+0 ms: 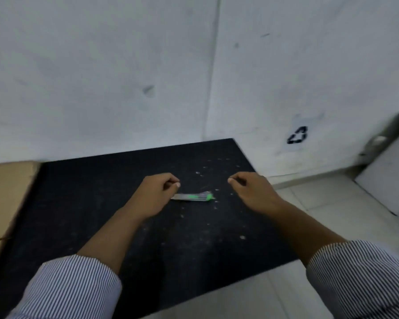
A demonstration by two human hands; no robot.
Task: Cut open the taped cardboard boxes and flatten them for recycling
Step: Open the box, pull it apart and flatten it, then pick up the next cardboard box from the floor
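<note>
A grey and green utility knife point(193, 197) lies flat on the black mat point(115, 203), its green end pointing right. My left hand point(156, 194) hovers just left of the knife with fingers curled, holding nothing I can see. My right hand point(251, 192) hangs to the right of the knife, fingers loosely curled and empty. A brown cardboard box point(5, 194) lies at the left edge of the mat, partly cut off by the frame. The picture is motion-blurred.
The mat lies on a pale tiled floor point(332, 203) against a white wall. A recycling symbol point(298, 135) is marked on the wall at the right. A grey flat panel point(387, 171) leans at the far right. Small light scraps dot the mat.
</note>
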